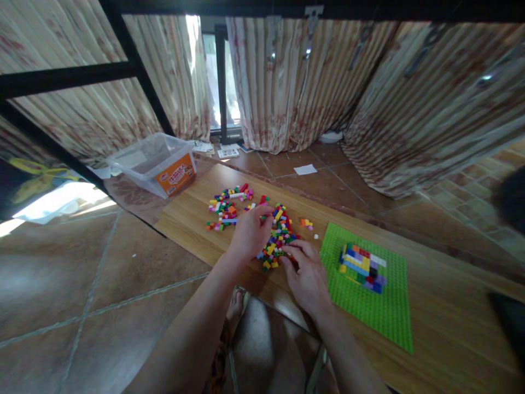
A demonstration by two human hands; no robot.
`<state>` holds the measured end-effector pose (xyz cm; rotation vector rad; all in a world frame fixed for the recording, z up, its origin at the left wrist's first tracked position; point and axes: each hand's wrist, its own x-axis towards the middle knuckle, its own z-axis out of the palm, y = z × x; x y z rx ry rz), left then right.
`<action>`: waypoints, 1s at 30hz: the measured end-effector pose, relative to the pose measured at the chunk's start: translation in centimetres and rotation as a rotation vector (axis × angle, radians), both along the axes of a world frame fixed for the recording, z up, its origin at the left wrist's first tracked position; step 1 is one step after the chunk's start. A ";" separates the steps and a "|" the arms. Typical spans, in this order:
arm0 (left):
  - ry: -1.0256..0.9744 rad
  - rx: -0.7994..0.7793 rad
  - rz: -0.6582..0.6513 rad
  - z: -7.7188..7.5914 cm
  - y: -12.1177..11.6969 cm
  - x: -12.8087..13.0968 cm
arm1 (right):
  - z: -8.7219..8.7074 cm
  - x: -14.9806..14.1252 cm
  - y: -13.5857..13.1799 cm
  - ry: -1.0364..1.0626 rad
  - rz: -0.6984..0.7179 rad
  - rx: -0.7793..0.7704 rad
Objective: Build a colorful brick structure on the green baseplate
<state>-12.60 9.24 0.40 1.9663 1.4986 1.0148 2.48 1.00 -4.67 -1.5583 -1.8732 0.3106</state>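
Observation:
Loose toy bricks (283, 234) in many colours lie piled on the wooden table, partly covered by my hands. Above the pile's middle, my left hand (251, 231) is closed with its fingers curled toward the right; whatever is between its fingertips is hidden. My right hand (307, 273) reaches in at the pile's near right side, thumb and index finger closed around a small green toy brick (280, 253). To the right of that hand lies a green baseplate (388, 320), bearing a flat, multicoloured brick build (361, 266).
A clear plastic box (151, 164) with an orange label stands beyond the table's left end. More bricks (223, 207) spread left of my left hand. A few orange and yellow bricks (305, 223) sit near the baseplate. Dark metal bars (137, 68) cross the upper left.

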 end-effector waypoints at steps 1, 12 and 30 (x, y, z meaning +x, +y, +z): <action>0.003 0.000 0.004 0.0 0.0 0.0 | 0.0 0.0 0.0 -0.007 0.021 0.005; -0.030 -0.017 0.017 -0.2 -0.1 0.0 | 0.7 -1.4 -1.2 -0.094 0.239 0.081; -0.361 -0.388 -0.404 0.9 -2.5 2.1 | 0.9 0.3 0.2 1.062 -0.106 -0.124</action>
